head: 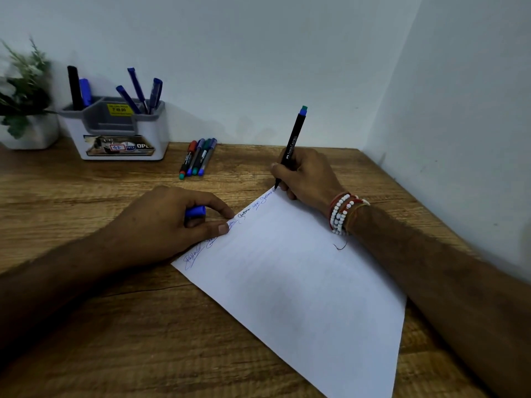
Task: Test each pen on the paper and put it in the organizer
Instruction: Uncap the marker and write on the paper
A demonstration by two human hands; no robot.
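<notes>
My right hand [309, 175] grips a black pen [291, 145] with a blue-green end, its tip touching the far corner of the white paper [301, 282]. Along the paper's left edge runs a row of blue and black scribbles. My left hand [169, 222] holds a blue pen cap [195, 211] between thumb and fingers, and its fingertips press on the paper's edge. Several capped pens [198, 157] lie side by side on the table behind the paper. The white and grey organizer [115, 130] at the back left holds several blue pens and a black one.
A wooden table [115, 326] fills a corner between two white walls. A small green plant in a white pot [26, 110] stands left of the organizer. Beaded bracelets circle my right wrist.
</notes>
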